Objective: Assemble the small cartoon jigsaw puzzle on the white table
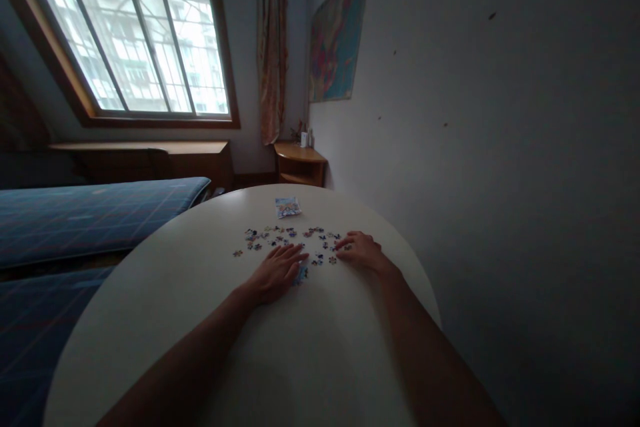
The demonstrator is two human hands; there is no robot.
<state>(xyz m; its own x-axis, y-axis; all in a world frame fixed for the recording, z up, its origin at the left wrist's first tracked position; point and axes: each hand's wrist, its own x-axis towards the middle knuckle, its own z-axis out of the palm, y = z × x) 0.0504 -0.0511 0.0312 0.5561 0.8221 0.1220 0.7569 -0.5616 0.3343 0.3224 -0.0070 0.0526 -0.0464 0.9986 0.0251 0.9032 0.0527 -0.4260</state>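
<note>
Many small loose jigsaw pieces (265, 235) lie scattered across the white round table (175, 320). My left hand (277, 272) rests low over the near side of them, fingers stretched out and apart. Beside its thumb, partly covered by the hand, is a small bluish joined patch of puzzle (302, 273). At the right end of the scatter, my right hand (361, 251) has its fingers reaching over a few pieces, apart from one another. A single piece (333, 259) lies just left of its thumb. No piece shows held in either hand.
Beyond the pieces lies a small picture packet (287, 207). A bare wall (480, 200) runs close along the table's right side. To the left is a bed with a blue plaid mattress (100, 213). A corner shelf (300, 153) stands behind the table.
</note>
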